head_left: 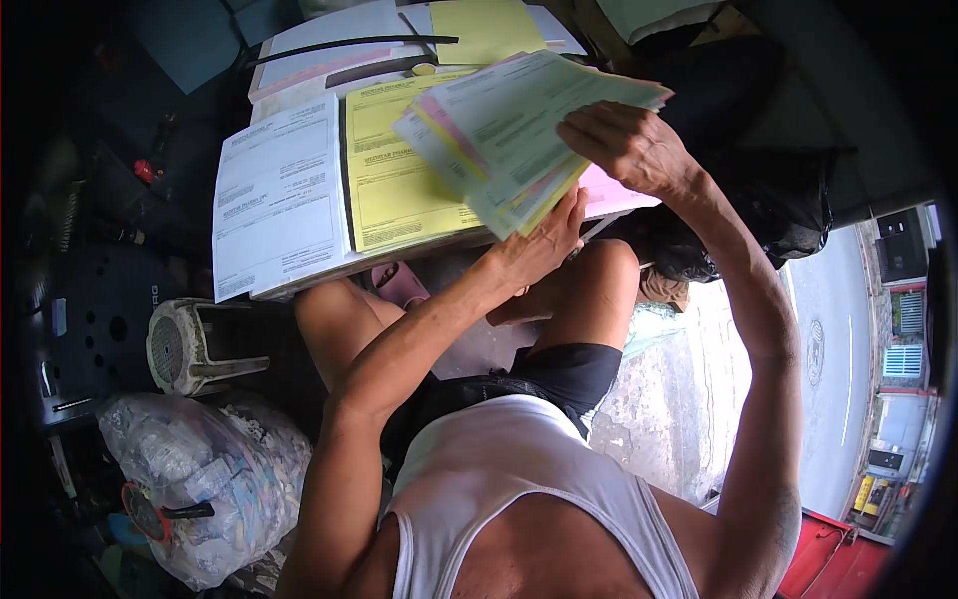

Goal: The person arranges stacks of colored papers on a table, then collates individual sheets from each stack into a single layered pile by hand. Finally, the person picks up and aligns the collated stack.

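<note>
A fanned bundle of printed forms (519, 110), green on top with pink, yellow and white layers showing, is held tilted over the table. My right hand (629, 145) grips its right edge with curled fingers. Beneath the lower edge, my left hand (547, 243) holds the bundle, its thumb side partly hidden by the sheets. Left of the bundle lies a stack of yellow forms (399, 205), partly covered by it. Beside that is a stack of white forms (279, 200). Pink paper (611, 192) shows under my right hand.
More paper stacks and a black strip (349, 43) lie at the table's back. A plastic stool (180, 347) and a stuffed clear plastic bag (215, 499) stand at the left. Black plastic (788, 205) hangs at the right, with a street (828, 329) beyond.
</note>
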`<state>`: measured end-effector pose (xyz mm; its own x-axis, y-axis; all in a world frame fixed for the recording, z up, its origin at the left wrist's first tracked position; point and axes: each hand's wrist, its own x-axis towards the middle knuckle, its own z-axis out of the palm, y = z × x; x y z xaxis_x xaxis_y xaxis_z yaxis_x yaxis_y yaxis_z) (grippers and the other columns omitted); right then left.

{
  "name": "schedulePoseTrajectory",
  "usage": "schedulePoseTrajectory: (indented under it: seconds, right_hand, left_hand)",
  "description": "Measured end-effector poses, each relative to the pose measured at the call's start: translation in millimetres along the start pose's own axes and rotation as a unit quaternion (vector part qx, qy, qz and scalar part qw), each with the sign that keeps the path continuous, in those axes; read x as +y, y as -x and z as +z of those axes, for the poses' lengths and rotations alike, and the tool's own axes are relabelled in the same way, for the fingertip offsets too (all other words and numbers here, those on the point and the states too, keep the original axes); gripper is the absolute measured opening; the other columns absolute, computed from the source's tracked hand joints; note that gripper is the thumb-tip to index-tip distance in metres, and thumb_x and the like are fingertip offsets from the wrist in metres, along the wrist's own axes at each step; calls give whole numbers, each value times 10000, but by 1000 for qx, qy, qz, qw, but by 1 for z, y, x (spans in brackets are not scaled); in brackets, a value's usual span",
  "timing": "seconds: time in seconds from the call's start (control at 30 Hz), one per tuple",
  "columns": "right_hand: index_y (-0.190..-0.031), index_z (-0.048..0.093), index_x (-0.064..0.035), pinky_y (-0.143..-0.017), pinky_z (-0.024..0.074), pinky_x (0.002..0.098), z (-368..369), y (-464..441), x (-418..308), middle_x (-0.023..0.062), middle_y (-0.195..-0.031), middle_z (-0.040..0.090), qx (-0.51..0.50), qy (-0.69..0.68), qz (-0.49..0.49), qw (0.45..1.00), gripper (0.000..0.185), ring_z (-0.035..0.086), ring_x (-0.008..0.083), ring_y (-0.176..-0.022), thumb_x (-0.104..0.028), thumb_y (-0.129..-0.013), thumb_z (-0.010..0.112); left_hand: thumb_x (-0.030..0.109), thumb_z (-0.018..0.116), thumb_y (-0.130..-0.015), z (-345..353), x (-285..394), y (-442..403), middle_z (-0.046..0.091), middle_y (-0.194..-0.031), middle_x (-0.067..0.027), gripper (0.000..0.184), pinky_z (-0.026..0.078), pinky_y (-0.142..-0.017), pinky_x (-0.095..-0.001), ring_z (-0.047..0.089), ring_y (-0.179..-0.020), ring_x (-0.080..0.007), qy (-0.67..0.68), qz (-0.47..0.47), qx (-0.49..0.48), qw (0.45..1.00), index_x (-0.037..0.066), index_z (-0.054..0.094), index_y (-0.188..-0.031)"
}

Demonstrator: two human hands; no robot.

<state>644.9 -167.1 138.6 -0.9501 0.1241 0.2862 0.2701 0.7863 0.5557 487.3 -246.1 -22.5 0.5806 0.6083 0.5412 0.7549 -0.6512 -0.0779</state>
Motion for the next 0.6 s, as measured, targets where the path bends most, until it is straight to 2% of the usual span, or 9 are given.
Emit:
schedulePoseTrajectory:
  seconds: [0.07, 0.1, 0.23, 0.33, 0.37, 0.4, 0.47, 0.53, 0.6]
  right_hand:
    - [-1147, 698, -51, -854, 599, 371, 23, 47, 4, 111, -1083, 741, -9, -32, 83, 996, 353, 725, 264, -984, -27, -798, 649]
    - [-1151, 701, -61, -816, 609, 380, 28, 65, 2, 118, -1072, 748, -19, -60, 136, 989, 370, 734, 278, -950, 8, -795, 633]
    - [-1146, 711, -86, -688, 624, 394, 36, 115, -31, 124, -1045, 765, -45, -130, 268, 953, 414, 753, 304, -847, 77, -781, 606]
    - [-1156, 712, -90, -748, 629, 388, 28, 121, -58, 125, -1046, 768, -24, -125, 276, 953, 395, 754, 314, -889, 51, -794, 638]
    - [-1207, 699, -96, -881, 604, 407, 19, 121, -65, 146, -1154, 741, -74, -149, 302, 939, 383, 733, 329, -1000, -26, -831, 692]
    - [-1207, 699, -96, -881, 604, 407, 11, 120, -69, 146, -1154, 741, -72, -153, 300, 939, 383, 733, 329, -1000, -26, -831, 692]
    - [-1259, 677, -84, -995, 546, 432, -15, 98, -70, 156, -1251, 696, -112, -191, 264, 939, 415, 684, 338, -1116, -128, -852, 739]
    - [-1277, 660, -53, -1057, 493, 447, -18, 93, -72, 159, -1298, 660, -127, -192, 253, 940, 490, 634, 347, -1189, -199, -824, 777]
    - [-1229, 659, 2, -990, 544, 444, -1, 101, -72, 160, -1251, 677, -128, -175, 259, 941, 464, 652, 358, -1163, -47, -773, 727]
  left_hand:
    - [345, 676, -883, 13, 6, 5, 558, -1354, -173, 519, 408, -1061, -583, 523, -1288, -318, -7, -10, 12, 1000, -5, 622, -1261]
    - [274, 661, -855, -5, 4, 4, 619, -1256, -152, 440, 452, -1003, -589, 589, -1204, -292, -50, 27, 59, 997, -1, 655, -1198]
    - [230, 663, -830, -12, -1, 4, 684, -1140, -103, 355, 465, -984, -575, 635, -1113, -255, -2, 52, 56, 997, 16, 700, -1111]
    - [205, 655, -841, -13, -7, -3, 701, -1101, -73, 326, 483, -962, -527, 651, -1060, -251, 38, 34, 134, 990, 37, 713, -1114]
    - [190, 675, -852, -18, -8, -7, 714, -1055, -41, 280, 500, -921, -465, 662, -1012, -236, 67, 15, 141, 988, 58, 733, -1092]
    - [190, 675, -852, -22, -9, -10, 714, -1055, -41, 280, 500, -921, -465, 662, -1012, -236, 64, 12, 139, 988, 58, 733, -1092]
    - [203, 711, -859, -28, -13, -11, 713, -1038, -26, 253, 505, -886, -426, 664, -989, -220, 82, -3, 186, 979, 69, 745, -1071]
    - [241, 760, -861, -33, -16, -2, 710, -1059, -25, 272, 495, -898, -436, 659, -986, -221, 84, -35, 160, 983, 86, 743, -1084]
    - [282, 778, -861, -58, -25, 18, 707, -1091, -33, 319, 481, -938, -460, 658, -1053, -237, 42, -55, 168, 983, 97, 730, -1116]
